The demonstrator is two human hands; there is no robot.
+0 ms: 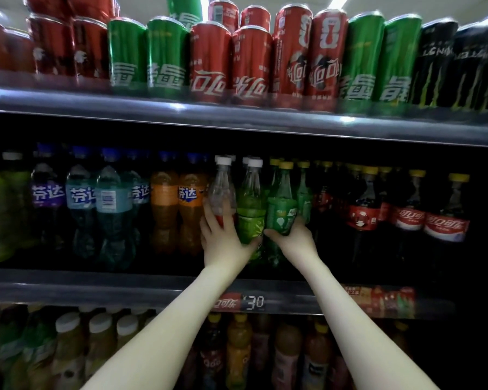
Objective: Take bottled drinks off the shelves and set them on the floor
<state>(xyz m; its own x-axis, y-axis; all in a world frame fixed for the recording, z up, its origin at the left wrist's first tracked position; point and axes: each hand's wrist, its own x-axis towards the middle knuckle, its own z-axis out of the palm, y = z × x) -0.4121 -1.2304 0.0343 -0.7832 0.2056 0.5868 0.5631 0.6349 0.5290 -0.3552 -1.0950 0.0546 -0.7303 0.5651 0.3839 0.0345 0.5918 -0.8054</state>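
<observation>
Both arms reach into the middle shelf of a drinks rack. My left hand grips a clear bottle with a white cap and red label. Its thumb side also lies against a green bottle with a white cap that stands in the middle. My right hand is curled round the lower part of a green bottle with a yellow cap. The three bottles stand upright, close together.
Orange, blue and purple soda bottles fill the shelf to the left, dark cola bottles to the right. Red, green and black cans line the shelf above. Juice bottles stand on the shelf below.
</observation>
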